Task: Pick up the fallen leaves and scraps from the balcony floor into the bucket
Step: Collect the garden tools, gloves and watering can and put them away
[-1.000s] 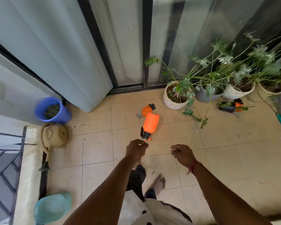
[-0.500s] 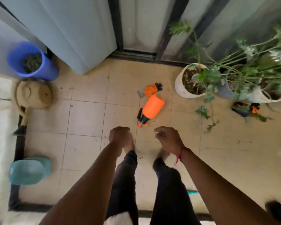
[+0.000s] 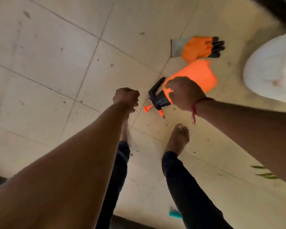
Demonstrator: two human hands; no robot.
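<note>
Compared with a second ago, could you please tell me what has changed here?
The right hand reached forward and down and now grips the orange plastic spray bottle at its neck. The left hand stays fisted; the bottle and the orange-and-black work glove lie where they were.

Thin green leaves, far right

Glossy orange plastic sprayer; rubber-coated cloth glove; matt, speckled floor tiles.
</note>
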